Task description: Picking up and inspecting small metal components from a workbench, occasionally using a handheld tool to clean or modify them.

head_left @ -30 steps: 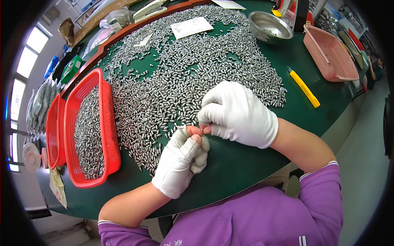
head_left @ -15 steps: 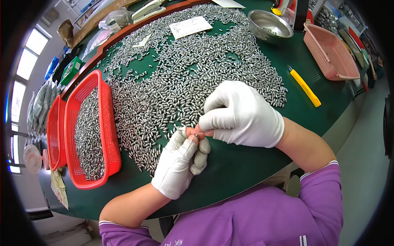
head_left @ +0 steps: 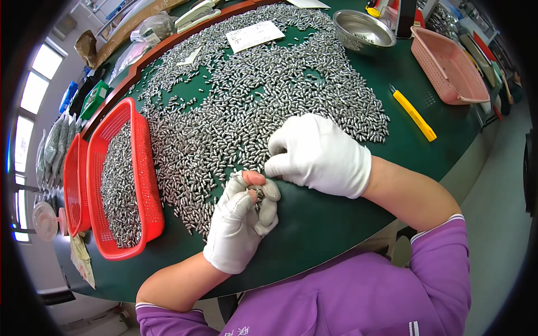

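Note:
My left hand [head_left: 238, 221], in a white glove with bare thumb and forefinger tips, is curled round a few small shiny metal parts [head_left: 258, 197] that show between the fingers. Just right of it and slightly farther off is my gloved right hand [head_left: 319, 157], bent over the near edge of the spread metal pieces [head_left: 241, 112]. Its fingers are drawn together and its fingertips are hidden, so whatever they may pinch cannot be seen. The pieces are short, silvery and bullet-shaped, lying loose on the green table [head_left: 314, 224].
At left, a red basket [head_left: 148, 190] holds more such pieces, beside another red basket [head_left: 72, 185]. A yellow utility knife [head_left: 413, 115] lies at right, near a pink basket [head_left: 448, 67] and a steel bowl [head_left: 364, 29]. A paper slip [head_left: 255, 37] rests on the pile.
My right hand has drawn back a little from the left fingertips, where both were together, and sits slightly farther left. My left fingers have curled inward, with metal parts showing in them.

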The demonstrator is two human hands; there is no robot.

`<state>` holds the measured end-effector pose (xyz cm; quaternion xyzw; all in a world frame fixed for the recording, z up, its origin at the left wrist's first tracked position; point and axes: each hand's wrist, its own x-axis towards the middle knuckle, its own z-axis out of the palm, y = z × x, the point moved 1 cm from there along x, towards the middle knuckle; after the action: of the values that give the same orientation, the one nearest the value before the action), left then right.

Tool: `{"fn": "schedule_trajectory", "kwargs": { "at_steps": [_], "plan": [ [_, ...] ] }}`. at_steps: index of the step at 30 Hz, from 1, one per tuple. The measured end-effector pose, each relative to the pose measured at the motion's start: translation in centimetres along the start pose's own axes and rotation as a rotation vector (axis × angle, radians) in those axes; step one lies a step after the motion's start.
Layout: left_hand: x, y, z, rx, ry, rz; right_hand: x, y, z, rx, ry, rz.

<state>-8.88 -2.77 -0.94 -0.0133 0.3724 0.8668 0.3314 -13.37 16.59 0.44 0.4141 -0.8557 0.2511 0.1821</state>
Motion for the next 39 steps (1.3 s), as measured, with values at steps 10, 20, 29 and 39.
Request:
{"fn": "schedule_trajectory", "kwargs": {
  "at_steps": [10,20,29,39],
  "plan": [
    [-0.1,-0.1,-0.2,-0.001,0.024,-0.029,-0.3,-0.4,-0.1,-0.054,-0.137,0.210],
    [0.0,0.0,0.5,0.143,0.094,-0.084,-0.1,-1.0,-0.4,0.507,-0.080,0.308],
    [0.1,0.1,0.5,0.156,0.072,-0.072,0.1,-0.6,-1.1,0.459,0.077,0.159],
    [0.0,-0.2,0.1,0.084,0.055,-0.041,-0.1,0.0,-0.8,0.171,0.115,0.088]
  ]
}}
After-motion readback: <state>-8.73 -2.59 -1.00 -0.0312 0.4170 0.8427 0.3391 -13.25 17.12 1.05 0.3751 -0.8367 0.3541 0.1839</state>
